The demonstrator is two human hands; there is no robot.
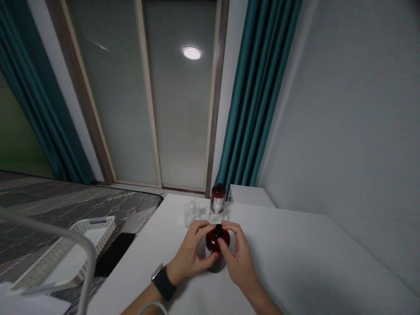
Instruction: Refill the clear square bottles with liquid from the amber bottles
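A dark red bottle (pixel 215 242) with a black cap stands upright on the white table (pixel 295 262). My left hand (pixel 192 249), with a watch on the wrist, wraps round the bottle's left side. My right hand (pixel 239 256) grips its right side, fingers curled up to the cap. Just behind stand a second red-topped bottle (pixel 218 199) and a small clear bottle (pixel 192 212).
A white perforated basket (pixel 65 251) and a black phone (pixel 114 258) lie on the grey patterned bed to the left. A metal tube crosses the lower left corner. Teal curtains frame a frosted sliding door beyond; a white wall runs along the right.
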